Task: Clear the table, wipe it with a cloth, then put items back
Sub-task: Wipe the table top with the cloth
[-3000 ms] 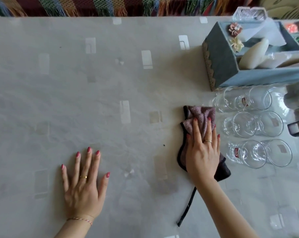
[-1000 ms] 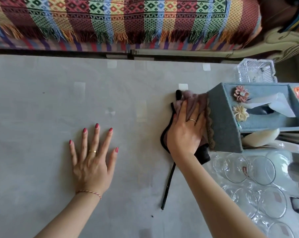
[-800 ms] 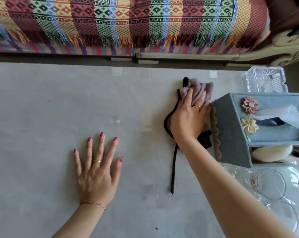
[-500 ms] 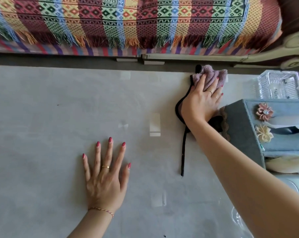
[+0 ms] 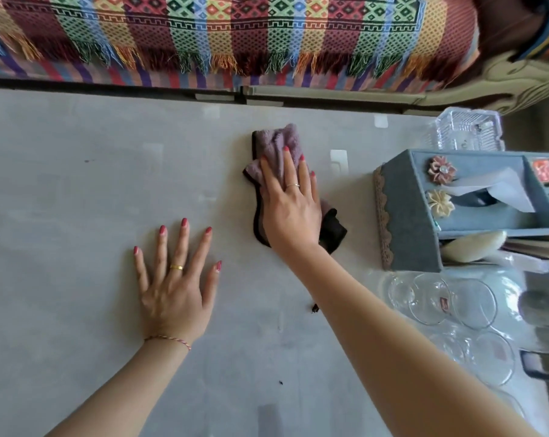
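Your right hand (image 5: 290,206) lies on the cloth (image 5: 274,146) mid-table (image 5: 62,184), left hand (image 5: 172,291) flat nearer you; tissue box (image 5: 405,216) sits right, glasses (image 5: 440,301) before it

Worktop (image 5: 78,190) pale grey; cloth (image 5: 278,143) mauve with black edging; box (image 5: 405,216) grey-blue with brown lace trim; blanket (image 5: 222,33) multicoloured stripes with diamond pattern, fringed.

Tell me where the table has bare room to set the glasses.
Bare: the table left of the left hand, and between cloth and tissue box. Crowded: the right edge, with glasses and crystal dish.
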